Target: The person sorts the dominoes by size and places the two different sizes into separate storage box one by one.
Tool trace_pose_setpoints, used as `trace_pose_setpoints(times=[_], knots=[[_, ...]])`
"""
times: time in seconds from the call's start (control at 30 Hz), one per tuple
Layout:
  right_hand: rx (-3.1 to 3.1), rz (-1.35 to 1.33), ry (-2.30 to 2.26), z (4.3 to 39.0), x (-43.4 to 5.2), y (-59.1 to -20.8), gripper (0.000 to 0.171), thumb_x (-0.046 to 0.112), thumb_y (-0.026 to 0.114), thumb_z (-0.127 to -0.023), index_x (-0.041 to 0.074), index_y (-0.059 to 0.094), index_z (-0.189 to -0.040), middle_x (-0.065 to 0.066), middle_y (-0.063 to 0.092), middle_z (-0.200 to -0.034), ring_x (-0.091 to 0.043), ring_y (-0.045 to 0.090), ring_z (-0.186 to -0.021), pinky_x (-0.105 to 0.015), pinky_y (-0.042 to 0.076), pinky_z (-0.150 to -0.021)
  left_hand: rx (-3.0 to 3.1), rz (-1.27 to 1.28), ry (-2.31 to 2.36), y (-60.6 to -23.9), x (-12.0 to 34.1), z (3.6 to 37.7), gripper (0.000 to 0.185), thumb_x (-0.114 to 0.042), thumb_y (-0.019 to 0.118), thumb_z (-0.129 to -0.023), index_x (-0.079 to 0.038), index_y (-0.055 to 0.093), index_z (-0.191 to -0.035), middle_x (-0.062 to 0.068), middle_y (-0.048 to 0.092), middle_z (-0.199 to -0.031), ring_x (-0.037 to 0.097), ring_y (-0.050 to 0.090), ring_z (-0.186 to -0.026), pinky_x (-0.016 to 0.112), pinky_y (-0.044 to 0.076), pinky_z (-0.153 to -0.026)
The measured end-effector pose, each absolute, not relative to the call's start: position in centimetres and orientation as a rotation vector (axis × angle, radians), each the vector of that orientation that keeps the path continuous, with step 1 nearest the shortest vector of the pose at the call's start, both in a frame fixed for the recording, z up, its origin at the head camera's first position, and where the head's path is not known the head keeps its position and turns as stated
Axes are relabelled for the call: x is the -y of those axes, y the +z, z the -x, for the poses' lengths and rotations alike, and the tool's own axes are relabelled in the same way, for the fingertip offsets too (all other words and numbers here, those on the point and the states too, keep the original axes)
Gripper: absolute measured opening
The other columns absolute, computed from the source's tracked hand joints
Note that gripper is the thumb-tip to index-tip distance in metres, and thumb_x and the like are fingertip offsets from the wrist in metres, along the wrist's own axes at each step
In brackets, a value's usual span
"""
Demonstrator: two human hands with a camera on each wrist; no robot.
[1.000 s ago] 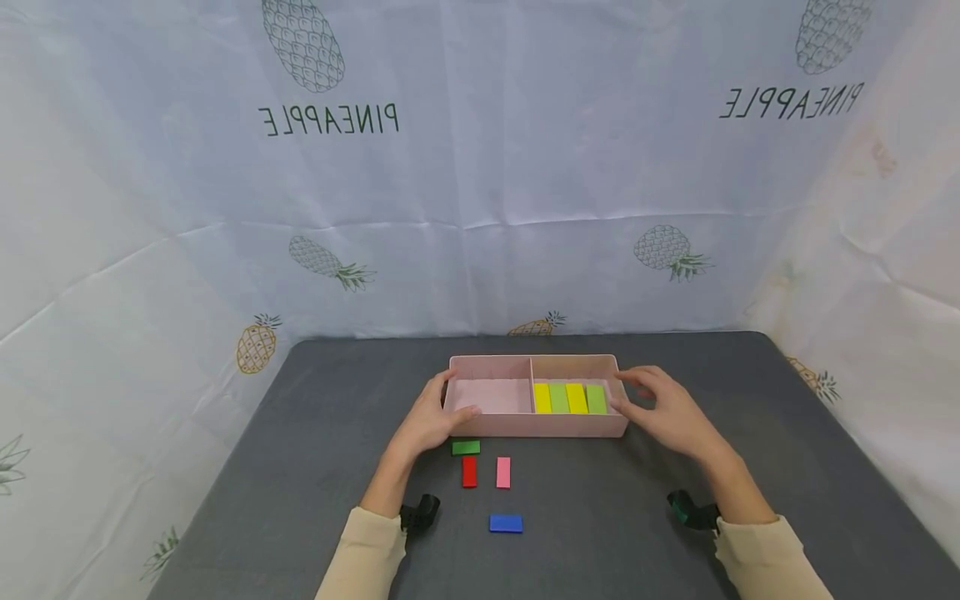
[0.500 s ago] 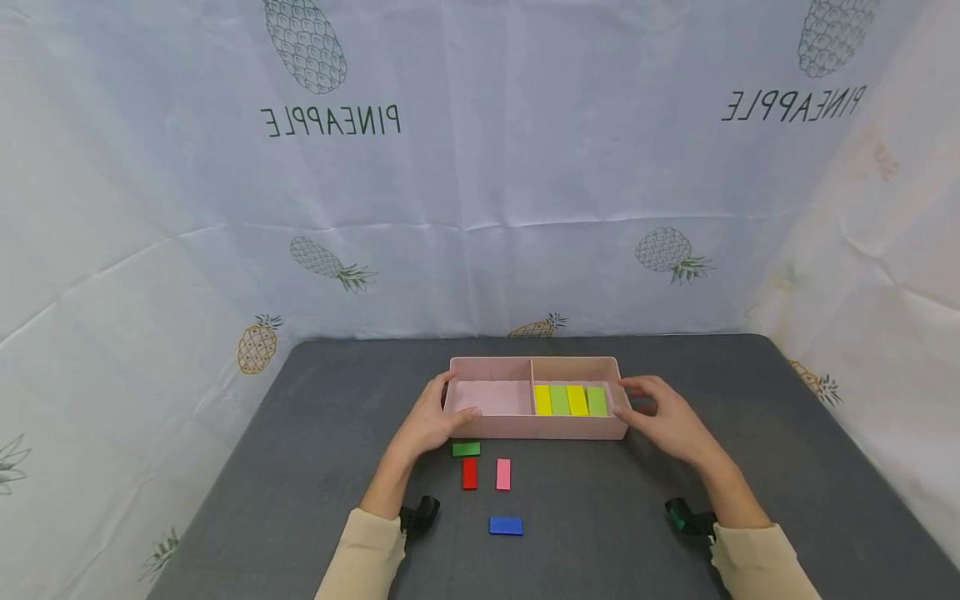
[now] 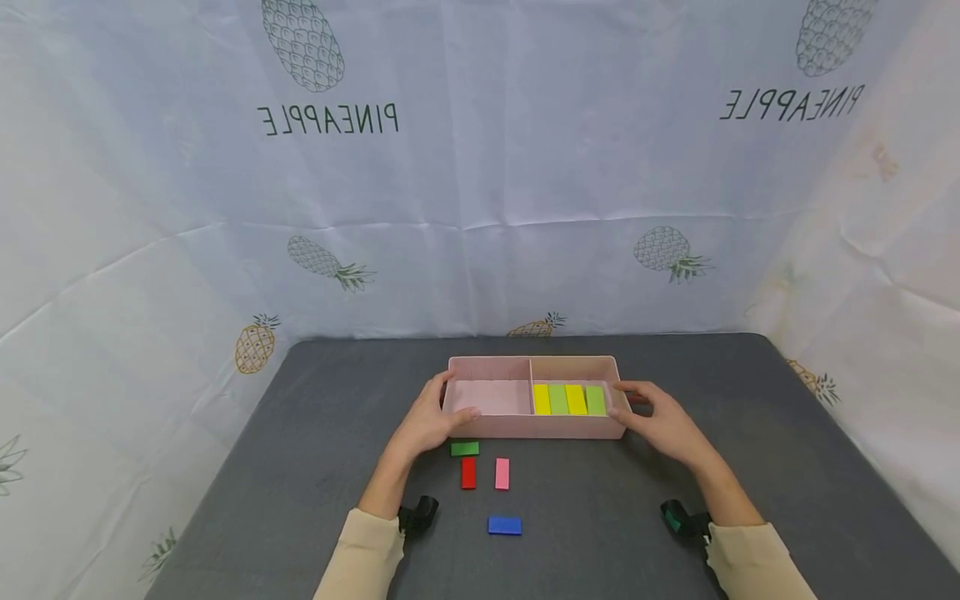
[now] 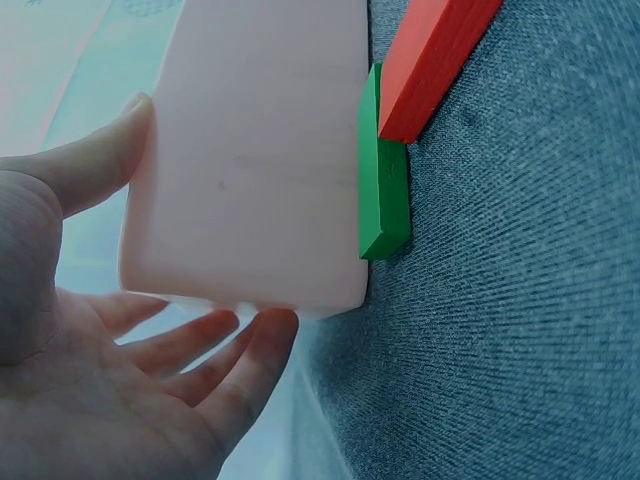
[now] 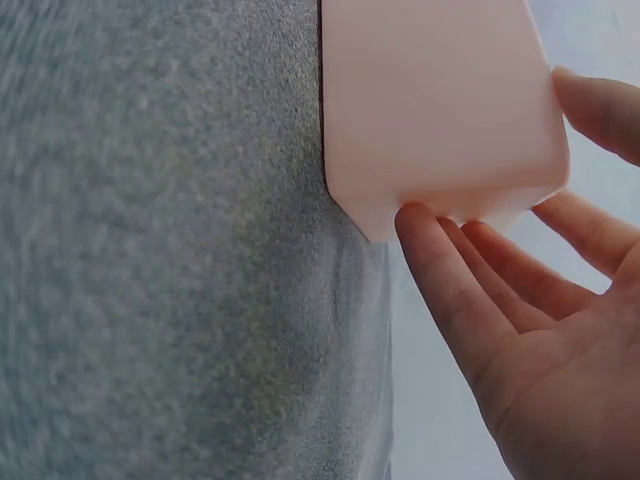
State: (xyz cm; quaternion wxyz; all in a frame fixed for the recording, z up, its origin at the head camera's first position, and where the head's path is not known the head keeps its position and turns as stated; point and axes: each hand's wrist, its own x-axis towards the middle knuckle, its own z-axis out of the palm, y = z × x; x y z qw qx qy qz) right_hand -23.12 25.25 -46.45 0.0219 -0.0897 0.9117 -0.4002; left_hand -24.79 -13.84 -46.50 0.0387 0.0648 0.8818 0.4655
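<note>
A pink two-compartment box [image 3: 534, 360] sits mid-table. Its right half holds yellow [image 3: 542, 399] and light green [image 3: 558, 399] blocks side by side; the left half holds nothing. My left hand [image 3: 427, 421] grips the box's left end, thumb on the front wall and fingers behind the corner [image 4: 100, 380]. My right hand [image 3: 660, 421] is at the right end with fingers straight; in the right wrist view a fingertip [image 5: 415, 225] touches the box [image 5: 430, 100] corner. A dark green block [image 3: 464, 448] lies against the front wall, beside a red one [image 3: 468, 472].
A pink block [image 3: 502, 473] and a blue block [image 3: 504, 525] lie on the grey table [image 3: 750, 433] in front of the box. In the left wrist view the green block [image 4: 383, 180] and red block [image 4: 435, 60] touch. Pineapple-print cloth [image 3: 480, 208] walls the back and sides.
My right hand has moved left and slightly down, from hovering over the box's right end to touching it. The left hand, box and loose blocks have stayed in place.
</note>
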Motion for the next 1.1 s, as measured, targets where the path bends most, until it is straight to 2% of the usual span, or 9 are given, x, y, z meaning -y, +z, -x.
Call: trace_pose_setpoints(times=[0.37, 0.67, 1.1], knots=[[-2.823, 0.225, -1.235, 23.2, -25.23, -46.53, 0.071, 0.044, 0.066, -0.098, 0.0, 0.044, -0.149, -0.026, 0.042, -0.151, -0.048, 0.046, -0.131, -0.063, 0.047, -0.095, -2.706, -0.211, 1.42, -46.46, 13.53, 24.88, 0.088, -0.036, 0.078, -0.089, -0.006, 0.032, -0.158, 0.022, 0.038, -0.154, 0.04, 0.046, -0.132, 0.062, 0.038, -0.107], [-2.793, 0.229, -1.287, 23.13, -25.23, -46.55, 0.073, 0.046, 0.067, -0.097, 0.001, 0.044, -0.149, -0.026, 0.042, -0.151, -0.048, 0.046, -0.132, -0.061, 0.048, -0.094, -2.706, -0.208, 1.408, -46.27, 13.58, 24.76, 0.087, -0.035, 0.077, -0.09, -0.006, 0.032, -0.158, 0.022, 0.035, -0.157, 0.041, 0.041, -0.137, 0.064, 0.034, -0.109], [-2.787, 0.217, -1.293, 23.29, -24.99, -46.43, 0.069, 0.041, 0.069, -0.097, 0.002, 0.045, -0.149, -0.026, 0.043, -0.151, -0.047, 0.047, -0.131, -0.061, 0.048, -0.095, -2.728, -0.225, 1.34, -46.01, 13.95, 24.77, 0.088, -0.04, 0.075, -0.09, -0.009, 0.031, -0.159, 0.021, 0.033, -0.159, 0.042, 0.04, -0.14, 0.066, 0.033, -0.109]])
